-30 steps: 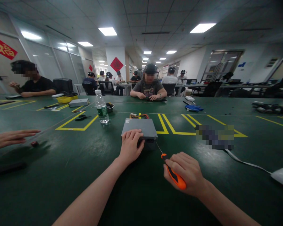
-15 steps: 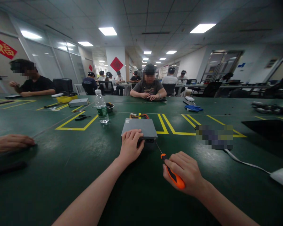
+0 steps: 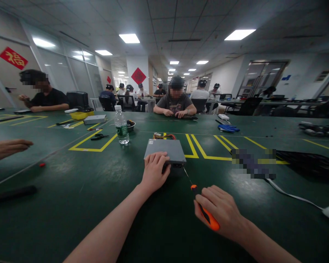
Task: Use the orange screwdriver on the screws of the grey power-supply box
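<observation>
A grey metal computer power supply [image 3: 168,149] lies on the green table, with a bundle of coloured wires [image 3: 164,136] at its far side. My left hand [image 3: 155,171] rests over its near left part, fingers on top and thumb at the near face, gripping it. In my right hand [image 3: 218,208] is a screwdriver [image 3: 208,215] with an orange and black handle, fingers wrapped round it. The thin shaft points up and left, and its tip is at the power supply's near right corner. Whether the tip sits in a screw is too small to tell.
A water bottle [image 3: 121,126] stands left of the power supply, with a bowl [image 3: 131,126] behind it. Black pliers [image 3: 99,136] lie farther left. Blue gloves [image 3: 228,128] and a white cable [image 3: 285,193] are on the right. A co-worker's hand [image 3: 12,148] reaches in at left.
The view has shifted slightly, moving everything a little right. My hands keep their holds on the power supply and screwdriver. The co-worker's hand at left has lifted, and a small red object shows there.
</observation>
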A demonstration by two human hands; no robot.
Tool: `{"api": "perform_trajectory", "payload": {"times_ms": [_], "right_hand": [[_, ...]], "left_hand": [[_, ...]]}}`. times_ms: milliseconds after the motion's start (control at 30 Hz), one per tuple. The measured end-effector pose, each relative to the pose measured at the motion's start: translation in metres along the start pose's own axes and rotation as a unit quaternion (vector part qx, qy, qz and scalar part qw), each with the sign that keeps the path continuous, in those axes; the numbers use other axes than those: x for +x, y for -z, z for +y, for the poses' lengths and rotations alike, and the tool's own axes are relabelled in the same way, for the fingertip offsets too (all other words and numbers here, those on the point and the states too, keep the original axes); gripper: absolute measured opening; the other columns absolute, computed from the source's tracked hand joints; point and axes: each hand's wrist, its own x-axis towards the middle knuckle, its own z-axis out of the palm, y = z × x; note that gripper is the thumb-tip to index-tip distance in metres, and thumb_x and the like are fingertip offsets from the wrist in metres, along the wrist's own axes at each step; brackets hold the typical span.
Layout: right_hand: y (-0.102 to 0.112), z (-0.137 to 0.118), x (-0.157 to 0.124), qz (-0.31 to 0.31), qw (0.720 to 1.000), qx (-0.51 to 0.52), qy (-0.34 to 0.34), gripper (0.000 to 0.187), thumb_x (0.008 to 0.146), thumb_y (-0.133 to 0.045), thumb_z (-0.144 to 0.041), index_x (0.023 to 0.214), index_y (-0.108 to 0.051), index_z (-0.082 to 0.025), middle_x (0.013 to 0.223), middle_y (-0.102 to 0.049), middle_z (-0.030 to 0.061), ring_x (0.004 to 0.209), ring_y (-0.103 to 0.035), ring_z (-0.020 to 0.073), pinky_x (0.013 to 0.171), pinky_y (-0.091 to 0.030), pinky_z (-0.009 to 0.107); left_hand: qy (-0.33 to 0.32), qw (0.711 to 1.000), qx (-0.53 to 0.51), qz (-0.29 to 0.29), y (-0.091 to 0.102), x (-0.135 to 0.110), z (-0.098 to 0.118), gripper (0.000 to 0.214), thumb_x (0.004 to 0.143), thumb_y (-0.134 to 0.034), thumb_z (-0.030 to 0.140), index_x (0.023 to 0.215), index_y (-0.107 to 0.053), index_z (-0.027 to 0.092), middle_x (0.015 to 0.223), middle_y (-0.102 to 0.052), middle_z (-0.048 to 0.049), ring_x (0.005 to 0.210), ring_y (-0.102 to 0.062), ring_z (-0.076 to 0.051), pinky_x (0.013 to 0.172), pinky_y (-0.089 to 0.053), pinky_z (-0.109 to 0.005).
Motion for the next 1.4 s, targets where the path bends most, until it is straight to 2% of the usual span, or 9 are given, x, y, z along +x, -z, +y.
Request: {"api": "perform_trajectory", "payload": {"times_ms": [200,300,400,600,800,900,1067,1233,1400], "right_hand": [[0.012,-0.01,0.005,0.015,0.998,0.003,-0.057,0.011,0.079,-0.05,-0.019,0.084,-0.059,-0.015,0.07,-0.055,0.0037,0.062,-0.05,0.0121,0.055,-0.038,0.026],[0.014,-0.013,0.007,0.0,0.999,-0.02,-0.047,0.024,0.079,-0.053,-0.032,0.09,-0.059,-0.012,0.072,-0.057,0.0056,0.062,-0.051,0.014,0.054,-0.039,0.027],[0.009,-0.016,0.006,0.008,0.997,-0.046,-0.058,0.023,0.081,-0.05,-0.024,0.098,-0.057,-0.01,0.066,-0.057,0.0028,0.054,-0.049,0.0109,0.052,-0.037,0.025],[0.002,-0.023,0.006,0.026,0.997,-0.055,-0.047,0.011,0.078,-0.049,-0.014,0.079,-0.059,-0.014,0.066,-0.055,0.0031,0.059,-0.048,0.0123,0.056,-0.036,0.026],[0.006,-0.022,0.008,0.02,0.997,-0.043,-0.056,0.012,0.078,-0.051,-0.024,0.08,-0.06,-0.016,0.066,-0.055,0.0029,0.06,-0.048,0.0131,0.057,-0.036,0.028],[0.007,-0.019,0.008,0.025,0.996,-0.042,-0.076,0.02,0.08,-0.052,-0.03,0.089,-0.058,-0.013,0.066,-0.056,0.0025,0.057,-0.049,0.0121,0.057,-0.036,0.027],[0.004,-0.018,0.007,0.036,0.996,-0.016,-0.078,0.009,0.079,-0.048,-0.016,0.083,-0.056,-0.013,0.065,-0.055,0.0013,0.056,-0.047,0.0105,0.057,-0.036,0.026],[0.004,-0.02,0.007,0.006,0.997,-0.008,-0.078,0.01,0.077,-0.047,-0.017,0.076,-0.058,-0.017,0.066,-0.051,0.0024,0.06,-0.045,0.0127,0.059,-0.034,0.028],[0.009,-0.015,0.007,0.026,0.995,-0.017,-0.094,0.019,0.08,-0.05,-0.027,0.091,-0.054,-0.012,0.07,-0.056,0.0028,0.059,-0.049,0.012,0.059,-0.037,0.027]], "left_hand": [[0.0,1.0,-0.005,0.001,0.001,0.0,0.001,0.016,0.081,-0.05,0.025,0.096,-0.051,0.024,0.115,-0.056,-0.002,0.109,-0.045,-0.02,0.092,-0.03,-0.039],[0.002,1.0,-0.007,0.002,0.001,0.0,0.001,0.015,0.081,-0.05,0.025,0.096,-0.051,0.024,0.115,-0.056,-0.002,0.109,-0.045,-0.02,0.092,-0.03,-0.039],[0.001,1.0,-0.009,0.002,0.0,0.0,0.0,0.016,0.081,-0.05,0.024,0.096,-0.051,0.024,0.115,-0.056,-0.0016,0.109,-0.045,-0.02,0.092,-0.029,-0.038],[0.001,1.0,-0.008,0.001,0.0,0.0,0.0,0.016,0.081,-0.05,0.025,0.097,-0.051,0.024,0.115,-0.056,-0.0024,0.108,-0.045,-0.02,0.091,-0.03,-0.039],[-0.001,1.0,-0.006,0.004,-0.001,0.0,-0.001,0.016,0.08,-0.051,0.023,0.096,-0.051,0.024,0.114,-0.056,-0.0018,0.108,-0.046,-0.02,0.091,-0.03,-0.039],[0.0,1.0,-0.005,0.006,-0.001,0.0,0.0,0.016,0.08,-0.051,0.023,0.096,-0.051,0.024,0.114,-0.057,-0.0023,0.107,-0.046,-0.02,0.091,-0.03,-0.039],[0.0,1.0,-0.004,0.001,0.0,0.0,0.0,0.017,0.08,-0.051,0.024,0.097,-0.051,0.024,0.115,-0.056,-0.0019,0.108,-0.046,-0.02,0.091,-0.03,-0.039],[0.002,1.0,-0.001,0.002,-0.001,0.0,0.0,0.017,0.08,-0.051,0.024,0.097,-0.051,0.024,0.115,-0.056,-0.0014,0.108,-0.046,-0.02,0.091,-0.03,-0.039],[0.002,1.0,0.002,0.003,-0.002,0.0,-0.001,0.016,0.08,-0.051,0.024,0.096,-0.052,0.024,0.115,-0.056,-0.0019,0.108,-0.046,-0.02,0.091,-0.031,-0.038]]}}
